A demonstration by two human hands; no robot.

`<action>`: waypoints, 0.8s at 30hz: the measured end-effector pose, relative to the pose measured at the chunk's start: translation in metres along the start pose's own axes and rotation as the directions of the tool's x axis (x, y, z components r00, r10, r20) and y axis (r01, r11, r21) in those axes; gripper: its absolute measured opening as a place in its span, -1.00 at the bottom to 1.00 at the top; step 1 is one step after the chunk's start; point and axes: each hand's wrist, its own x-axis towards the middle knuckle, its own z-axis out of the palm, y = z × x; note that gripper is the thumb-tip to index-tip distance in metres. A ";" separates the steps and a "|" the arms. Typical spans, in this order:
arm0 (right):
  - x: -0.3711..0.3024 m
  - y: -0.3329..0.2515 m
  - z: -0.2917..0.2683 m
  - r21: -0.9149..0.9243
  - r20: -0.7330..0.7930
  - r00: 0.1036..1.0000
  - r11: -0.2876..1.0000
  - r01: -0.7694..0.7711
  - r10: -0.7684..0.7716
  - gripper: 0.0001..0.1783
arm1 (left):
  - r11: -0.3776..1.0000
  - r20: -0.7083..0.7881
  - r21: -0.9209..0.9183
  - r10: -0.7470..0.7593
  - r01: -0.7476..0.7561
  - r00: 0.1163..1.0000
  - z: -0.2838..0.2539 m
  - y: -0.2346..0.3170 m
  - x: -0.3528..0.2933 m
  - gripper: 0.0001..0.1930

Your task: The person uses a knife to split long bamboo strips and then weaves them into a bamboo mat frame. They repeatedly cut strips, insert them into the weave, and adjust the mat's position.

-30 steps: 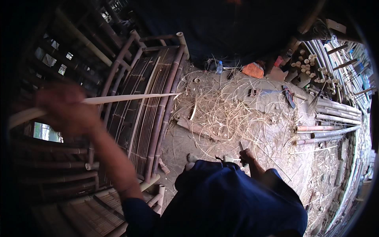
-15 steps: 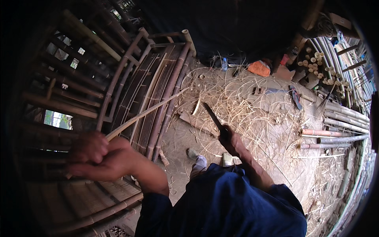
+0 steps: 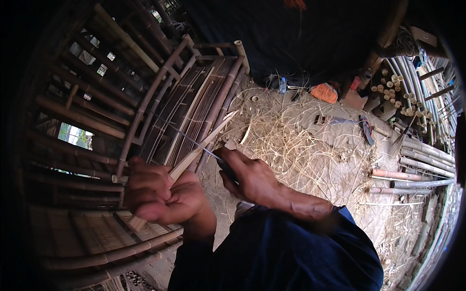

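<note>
A long, pale bamboo strip (image 3: 183, 165) runs slantwise across the left of the head view, its far end over the littered floor. My left hand (image 3: 167, 194) is closed around it, palm partly turned up, and a short end of the strip shows below the fingers. My right hand (image 3: 255, 177) is wrapped around the dark handle of a knife (image 3: 196, 144). The knife's thin blade points up and left and crosses the strip beyond my left hand. Whether the edge touches the strip, I cannot tell.
A bamboo bench (image 3: 213, 104) with loose strips on its seat stands at the left. Curly bamboo shavings (image 3: 291, 140) cover the floor. Bamboo poles (image 3: 407, 179) lie at the right, below a stack of cut poles (image 3: 388, 89). A bottle (image 3: 282, 86) and an orange bag (image 3: 324, 93) sit farther back.
My right hand has swung left with the knife, bringing the blade from over the shavings to the strip. My left hand, still holding the strip, has shifted a little rightward.
</note>
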 end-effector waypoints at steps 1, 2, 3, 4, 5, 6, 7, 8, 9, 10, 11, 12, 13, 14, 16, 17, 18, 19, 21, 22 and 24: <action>0.001 0.007 0.003 -0.062 0.096 0.992 0.996 -0.071 0.076 -0.42 | 0.999 -0.016 0.048 0.008 -0.007 1.000 0.004 0.002 -0.001 -0.55; 0.004 0.012 0.003 -0.137 0.087 0.992 0.987 -0.080 0.092 -0.44 | 1.000 -0.015 -0.016 0.001 -0.002 1.000 0.007 -0.001 -0.008 -0.55; 0.001 0.013 0.000 -0.103 0.059 0.994 0.991 -0.085 0.091 -0.44 | 0.997 -0.013 -0.081 -0.006 0.005 1.000 0.009 -0.006 -0.019 -0.55; 0.003 0.003 -0.008 -0.063 0.029 0.996 0.995 -0.078 0.080 -0.44 | 0.990 -0.010 -0.142 0.000 -0.001 1.000 0.010 -0.011 -0.021 -0.55; 0.001 -0.005 -0.013 -0.024 0.017 0.996 0.996 -0.083 0.084 -0.43 | 0.992 -0.023 -0.125 -0.005 0.003 1.000 0.008 -0.013 -0.022 -0.55; 0.001 -0.014 -0.017 0.046 -0.054 0.998 0.999 -0.012 0.014 -0.44 | 0.994 -0.036 -0.107 -0.011 0.007 0.999 0.006 -0.014 -0.022 -0.54; 0.001 -0.014 -0.016 0.041 -0.147 0.987 0.996 0.074 -0.067 -0.44 | 0.995 -0.046 -0.098 -0.019 0.015 0.999 0.006 -0.015 -0.022 -0.54; 0.002 -0.013 -0.014 0.029 -0.238 0.960 0.987 0.158 -0.147 -0.45 | 0.991 -0.033 -0.119 -0.066 0.062 0.997 0.010 -0.012 -0.021 -0.55; 0.003 -0.013 -0.012 0.010 -0.325 0.919 0.971 0.240 -0.224 -0.45 | 0.992 -0.051 -0.112 -0.060 0.054 0.997 0.013 -0.010 -0.021 -0.55; 0.003 0.000 -0.002 0.019 -0.313 0.928 0.976 0.219 -0.202 -0.49 | 0.993 -0.076 -0.115 -0.041 0.032 0.996 0.018 -0.011 -0.018 -0.55; 0.005 0.008 0.000 -0.021 -0.155 0.984 0.996 0.085 -0.087 -0.50 | 0.993 -0.097 -0.118 -0.025 0.013 0.995 0.023 -0.011 -0.016 -0.55; 0.009 0.016 0.000 -0.081 -0.001 0.999 0.996 -0.044 0.044 -0.51 | 0.997 -0.002 -0.077 -0.003 0.003 1.000 0.017 -0.014 -0.020 -0.56; 0.013 0.018 0.000 -0.153 0.148 0.972 0.975 -0.159 0.182 -0.52 | 0.994 -0.015 -0.106 -0.017 0.015 1.000 0.017 -0.015 -0.021 -0.57; 0.011 0.013 0.000 -0.199 0.100 0.988 0.975 -0.096 0.118 -0.52 | 0.990 -0.027 -0.136 -0.032 0.028 0.999 0.017 -0.015 -0.022 -0.57; 0.008 -0.004 -0.013 -0.071 0.032 0.993 0.991 -0.115 0.118 -0.52 | 0.975 0.015 -0.214 -0.056 0.058 0.998 0.006 -0.021 -0.026 -0.61; 0.013 -0.008 -0.020 -0.018 -0.002 0.994 0.994 -0.107 0.107 -0.52 | 0.980 0.008 -0.198 -0.023 0.024 1.000 0.007 -0.023 -0.025 -0.61; 0.014 -0.008 -0.016 0.038 -0.203 0.978 0.998 0.047 -0.038 -0.52 | 0.983 0.002 -0.182 0.009 -0.009 1.000 0.009 -0.024 -0.025 -0.62; 0.012 -0.005 -0.014 0.005 -0.202 0.977 0.998 0.067 -0.064 -0.52 | 0.984 0.012 -0.176 0.027 -0.025 1.000 0.011 -0.021 -0.026 -0.62; 0.010 0.009 -0.006 -0.061 -0.199 0.973 0.992 0.108 -0.118 -0.54 | 0.985 -0.003 -0.174 -0.016 0.015 1.000 0.013 -0.017 -0.027 -0.63; 0.018 0.017 -0.001 -0.270 0.055 0.983 0.950 -0.154 0.175 -0.56 | 0.984 -0.008 -0.177 -0.031 0.029 0.999 0.017 -0.016 -0.027 -0.62; 0.012 0.018 -0.003 -0.210 0.019 0.992 0.971 -0.115 0.121 -0.54 | 0.980 -0.012 -0.198 -0.028 0.025 1.000 0.024 -0.017 -0.025 -0.61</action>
